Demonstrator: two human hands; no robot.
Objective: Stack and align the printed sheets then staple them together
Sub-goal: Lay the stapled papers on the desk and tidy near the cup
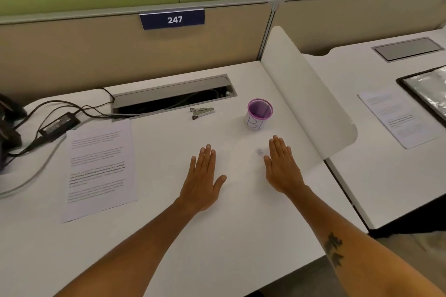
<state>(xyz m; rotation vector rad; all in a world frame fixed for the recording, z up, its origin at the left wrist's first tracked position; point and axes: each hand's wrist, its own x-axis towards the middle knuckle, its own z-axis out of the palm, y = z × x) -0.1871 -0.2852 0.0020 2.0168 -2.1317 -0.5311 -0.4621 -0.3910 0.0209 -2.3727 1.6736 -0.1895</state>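
Printed sheet [100, 169] lies flat at left on the desk [169, 236], apart from a second sheet [398, 118] far right on the neighbouring desk; neither is stacked yet. Left hand [202, 181] and right hand [282, 166] rest open, palms down, holding nothing, probably a start pose. Stapler [202, 112] sits far centre, within reach.

Sheet [100, 169] left on desk [169, 236]; stapler [202, 112] behind, cup [258, 114] right.

Light was even and soft, shadows faint; the desk [169, 236] glared white, edges bowed, print on the sheet [99, 169] blurred.
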